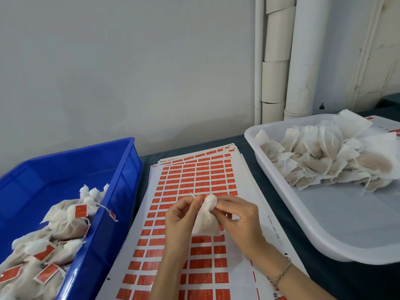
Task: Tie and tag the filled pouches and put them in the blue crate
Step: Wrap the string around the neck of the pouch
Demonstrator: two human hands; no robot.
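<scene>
On the dark table (320, 278) lie sheets of red tags (194, 176). Above them my right hand (238, 215) pinches the neck of a filled pouch (205, 223), and my left hand (181, 215) pinches its string (193, 195). The blue crate (129, 148) stands at my left.

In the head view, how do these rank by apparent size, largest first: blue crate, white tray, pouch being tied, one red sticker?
1-2. white tray and blue crate: about alike, both cut by the frame edge, so I leave them unranked.
3. pouch
4. red sticker, plainly smallest.
</scene>
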